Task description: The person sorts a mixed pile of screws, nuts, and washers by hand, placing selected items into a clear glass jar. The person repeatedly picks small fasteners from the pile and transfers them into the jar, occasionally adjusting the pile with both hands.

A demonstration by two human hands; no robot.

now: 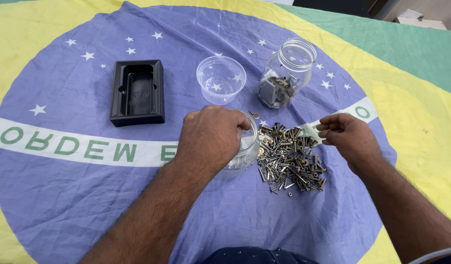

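My left hand [210, 137] reaches over the mouth of a small clear jar [245, 154], fingers bent down into its opening; what they hold is hidden. Just right of that jar lies a pile of metal screws and bolts [290, 157]. My right hand [345, 137] hovers at the pile's right edge with fingertips pinched together, and I cannot make out any piece between them.
A taller clear glass jar [286, 73] with metal parts at its bottom stands behind the pile. An empty clear plastic cup [220, 78] sits beside it, and a black plastic tray [137, 92] farther left. A blue, yellow and green cloth [64, 186] covers the table.
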